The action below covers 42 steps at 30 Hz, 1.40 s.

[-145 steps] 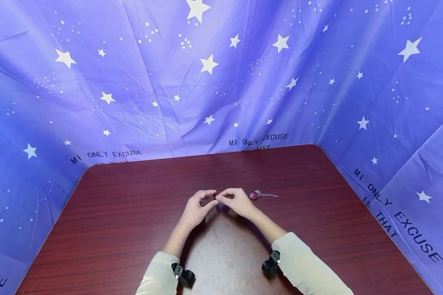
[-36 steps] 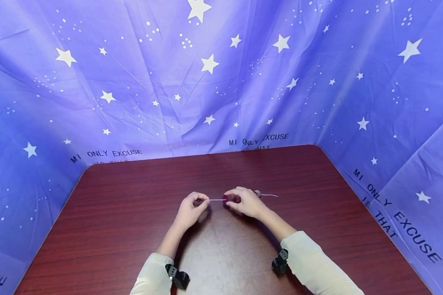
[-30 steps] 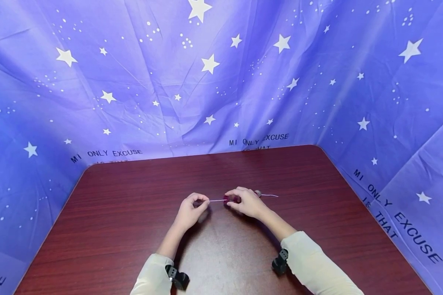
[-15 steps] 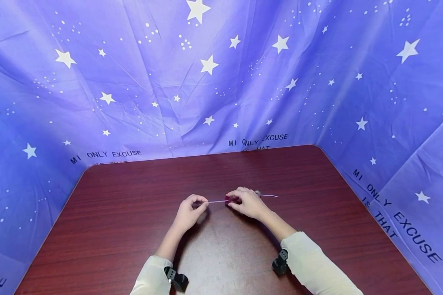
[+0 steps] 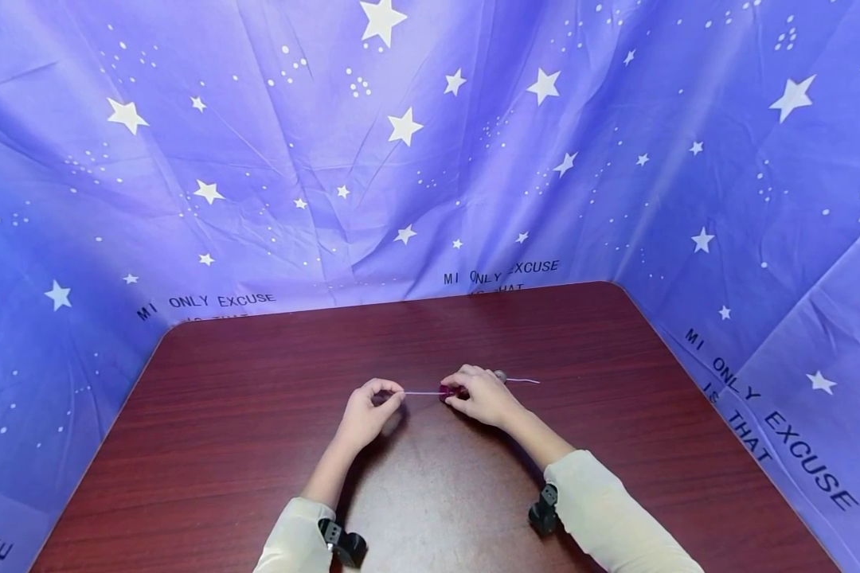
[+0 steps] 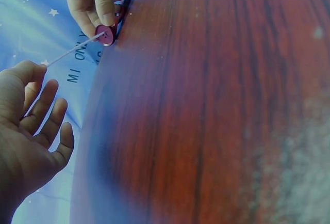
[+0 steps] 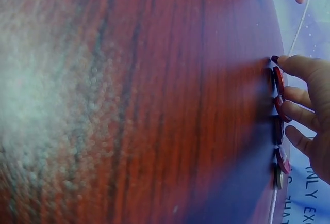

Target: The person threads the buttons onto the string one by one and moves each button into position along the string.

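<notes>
My left hand (image 5: 367,410) pinches the end of a thin pale string (image 6: 77,49) between thumb and index finger, its other fingers loosely bent. The string runs straight to a dark red button (image 6: 105,36) with small holes, threaded on it. My right hand (image 5: 482,395) pinches that button at its rim, just above the table. Beyond it, more red buttons (image 7: 279,108) lie in a row under and beside the right fingers, with a greyish button (image 7: 280,177) at the far end. In the head view the right hand hides most of the row.
The string's tail (image 5: 523,380) lies on the dark red wooden table (image 5: 272,374) to the right of the buttons. A blue curtain (image 5: 330,159) with white stars hangs behind and along the sides. Each sleeve carries a black wrist camera.
The hands were together 4.8 seconds ago; now they are apart with string stretched between them. Over the last second the right hand has shifted slightly right with the button; the left barely moved.
</notes>
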Available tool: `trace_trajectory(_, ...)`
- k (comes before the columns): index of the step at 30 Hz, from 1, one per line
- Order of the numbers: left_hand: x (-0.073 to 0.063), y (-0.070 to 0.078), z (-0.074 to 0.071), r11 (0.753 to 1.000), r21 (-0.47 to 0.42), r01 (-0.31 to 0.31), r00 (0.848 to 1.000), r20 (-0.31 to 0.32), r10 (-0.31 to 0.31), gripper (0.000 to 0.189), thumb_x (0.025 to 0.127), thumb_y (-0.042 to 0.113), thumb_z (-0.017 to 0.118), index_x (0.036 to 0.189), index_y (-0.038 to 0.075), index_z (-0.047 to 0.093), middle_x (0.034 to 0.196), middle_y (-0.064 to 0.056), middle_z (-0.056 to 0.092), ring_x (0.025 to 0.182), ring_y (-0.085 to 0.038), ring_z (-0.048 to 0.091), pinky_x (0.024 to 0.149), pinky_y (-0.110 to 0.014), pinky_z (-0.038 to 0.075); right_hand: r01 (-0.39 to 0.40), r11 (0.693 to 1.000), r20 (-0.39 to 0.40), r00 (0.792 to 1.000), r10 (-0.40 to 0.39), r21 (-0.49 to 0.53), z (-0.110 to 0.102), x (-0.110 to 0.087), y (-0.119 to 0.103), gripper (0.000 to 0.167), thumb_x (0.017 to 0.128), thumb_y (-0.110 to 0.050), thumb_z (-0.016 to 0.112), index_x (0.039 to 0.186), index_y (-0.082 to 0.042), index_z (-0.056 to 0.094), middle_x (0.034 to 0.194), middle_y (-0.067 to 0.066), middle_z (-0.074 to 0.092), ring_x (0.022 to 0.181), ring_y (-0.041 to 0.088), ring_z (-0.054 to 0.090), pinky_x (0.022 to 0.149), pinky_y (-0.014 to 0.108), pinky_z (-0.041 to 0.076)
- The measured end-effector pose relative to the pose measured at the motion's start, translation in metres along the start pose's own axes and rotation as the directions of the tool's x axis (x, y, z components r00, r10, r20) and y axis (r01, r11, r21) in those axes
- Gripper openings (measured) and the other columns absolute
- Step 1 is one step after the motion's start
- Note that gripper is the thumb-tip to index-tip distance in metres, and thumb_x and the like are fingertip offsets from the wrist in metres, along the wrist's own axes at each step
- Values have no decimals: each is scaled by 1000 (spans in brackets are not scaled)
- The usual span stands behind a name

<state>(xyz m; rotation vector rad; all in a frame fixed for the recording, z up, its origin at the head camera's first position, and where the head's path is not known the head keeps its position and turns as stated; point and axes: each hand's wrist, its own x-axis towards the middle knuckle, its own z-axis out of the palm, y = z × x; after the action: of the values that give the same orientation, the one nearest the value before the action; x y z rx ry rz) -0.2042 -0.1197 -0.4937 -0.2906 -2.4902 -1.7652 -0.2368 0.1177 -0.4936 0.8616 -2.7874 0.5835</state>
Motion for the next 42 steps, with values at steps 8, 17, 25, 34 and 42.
trace_trajectory(8,1,-1,1,1000,-1,17,1000,3,-17,4,84,11,68,88,9,68,88,-5,67,76,-6,60,71,-19,49,-7,1000,24,1000,8,-16,0,1,0,25,81,-25,69,105,-19,70,97,-3,65,89,18,61,80,37,46)
trace_trajectory(17,1,-1,1,1000,13,-5,1000,0,5,4,84,11,68,87,9,68,85,-5,67,75,-5,60,70,-19,50,-16,1000,21,1000,16,-12,-3,1,-3,26,80,-24,70,105,-19,70,96,-4,64,86,17,60,78,36,45)
trace_trajectory(25,2,-3,1,1000,15,-3,1000,-4,3,5,85,11,67,88,7,67,85,-6,67,73,-3,58,69,-19,49,-55,998,-17,998,55,-2,-16,2,6,26,82,-26,69,106,-17,69,98,0,65,91,20,62,76,39,46)
trace_trajectory(34,4,-6,0,999,54,-4,1000,-12,5,5,84,11,67,88,7,67,85,-5,65,71,-3,56,66,-18,48,-318,946,-36,948,316,-59,-40,-17,49,21,82,-25,67,98,-13,70,93,4,64,88,23,63,72,43,51)
trace_trajectory(42,5,-5,-2,986,166,-13,999,-49,21,5,83,13,68,85,8,68,84,-3,63,70,-4,53,66,-18,46,-377,924,52,923,380,-68,-42,-29,62,16,80,-21,68,93,-11,71,84,4,59,75,17,56,64,38,48)
